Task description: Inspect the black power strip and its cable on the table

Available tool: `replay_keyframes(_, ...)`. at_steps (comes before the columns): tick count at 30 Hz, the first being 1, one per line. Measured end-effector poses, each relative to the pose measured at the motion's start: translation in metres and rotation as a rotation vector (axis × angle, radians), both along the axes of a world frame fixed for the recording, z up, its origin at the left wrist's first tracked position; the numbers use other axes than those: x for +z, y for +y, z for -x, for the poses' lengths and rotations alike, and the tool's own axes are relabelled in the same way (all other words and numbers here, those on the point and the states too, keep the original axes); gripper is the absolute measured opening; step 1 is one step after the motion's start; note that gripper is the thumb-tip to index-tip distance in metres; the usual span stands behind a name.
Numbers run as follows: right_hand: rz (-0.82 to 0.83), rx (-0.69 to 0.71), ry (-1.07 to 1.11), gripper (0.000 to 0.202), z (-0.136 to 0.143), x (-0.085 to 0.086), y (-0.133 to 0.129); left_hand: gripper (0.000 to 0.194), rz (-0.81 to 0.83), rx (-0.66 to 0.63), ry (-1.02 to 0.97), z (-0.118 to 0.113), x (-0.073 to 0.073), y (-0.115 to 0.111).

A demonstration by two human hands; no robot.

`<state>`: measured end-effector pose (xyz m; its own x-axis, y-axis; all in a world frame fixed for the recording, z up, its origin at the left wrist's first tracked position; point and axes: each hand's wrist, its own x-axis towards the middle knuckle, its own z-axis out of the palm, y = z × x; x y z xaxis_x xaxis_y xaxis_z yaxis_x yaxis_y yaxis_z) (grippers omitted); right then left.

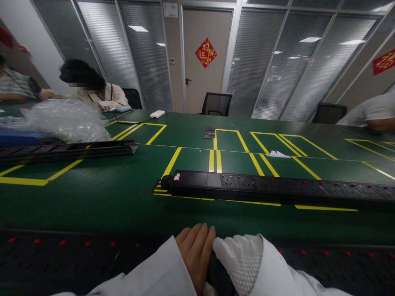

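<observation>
"What's on the bench [129, 205]?"

"Biggest is a long black strip with red dots [61, 263], running along the near edge. Beyond it lies a black socket strip [262, 187], with yellow tape [173, 162] around it."

"And the hands?"

"Together in front of the body, over the near strip. The right hand [242, 259], in a white dotted glove, is curled round a dark object [218, 275]. The left hand [197, 250] has no glove on its fingers, which lie close together beside it — whether that grip is closed, I can't tell."

"So which step is this?"

"Handling the dark object, I'd judge. It's mostly hidden, so I can't name it."

"What would a next move call for?"

"A steady right grip, I'd say — and the left fingers kept clear of any pinch between object and strip."
</observation>
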<state>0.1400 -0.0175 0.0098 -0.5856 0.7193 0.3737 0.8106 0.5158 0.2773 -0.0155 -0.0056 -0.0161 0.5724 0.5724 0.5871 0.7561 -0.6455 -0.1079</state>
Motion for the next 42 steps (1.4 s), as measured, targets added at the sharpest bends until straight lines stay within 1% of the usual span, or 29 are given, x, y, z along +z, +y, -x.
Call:
replay_keyframes(5, 0.002, 0.003, 0.018, 0.007, 0.000, -0.001, 0.000, 0.036, 0.026, -0.003, 0.008, 0.001, 0.001, 0.000)
replay_keyframes(10, 0.071, 0.033, 0.056, 0.014, 0.000, 0.001, 0.000, 0.038, 0.058, 0.000, 0.024, 0.001, 0.004, -0.001)
replay_keyframes(12, 0.109, 0.050, 0.060, 0.014, -0.002, 0.005, 0.000, 0.038, 0.053, 0.005, 0.027, 0.001, 0.005, -0.001)
replay_keyframes(15, 0.175, 0.078, 0.048, 0.014, -0.008, 0.016, -0.002, 0.036, 0.041, 0.002, 0.027, 0.001, 0.005, -0.001)
replay_keyframes(18, 0.240, 0.114, 0.036, 0.028, -0.015, 0.028, -0.006, 0.037, 0.038, 0.002, 0.030, 0.001, 0.004, -0.001)
replay_keyframes(20, 0.271, 0.137, 0.033, 0.030, -0.019, 0.034, -0.008, 0.038, 0.034, 0.006, 0.026, 0.001, 0.003, -0.001)
replay_keyframes(24, 0.305, 0.152, 0.026, 0.030, -0.021, 0.039, -0.009, 0.035, 0.034, 0.000, 0.023, 0.001, 0.000, 0.000)
replay_keyframes(27, 0.303, 0.142, 0.020, 0.030, -0.018, 0.037, -0.008, 0.035, 0.026, 0.003, 0.019, 0.001, -0.001, 0.000)
replay_keyframes(31, 0.272, 0.115, 0.011, 0.024, -0.013, 0.031, -0.005, 0.036, 0.026, 0.011, 0.017, 0.000, 0.000, -0.001)
replay_keyframes(35, 0.224, 0.095, 0.020, 0.027, -0.012, 0.030, -0.005, 0.034, 0.046, 0.008, 0.019, 0.000, 0.003, -0.002)
replay_keyframes(36, 0.211, 0.091, 0.022, 0.025, -0.013, 0.030, -0.005, 0.034, 0.060, 0.002, 0.023, 0.000, 0.003, -0.002)
replay_keyframes(39, 0.165, 0.077, 0.017, 0.010, -0.012, 0.029, -0.005, 0.033, 0.094, -0.014, 0.047, 0.001, 0.004, -0.002)
replay_keyframes(42, 0.103, 0.083, 0.024, 0.013, -0.010, 0.028, -0.004, 0.033, 0.107, -0.009, 0.061, 0.001, 0.004, -0.001)
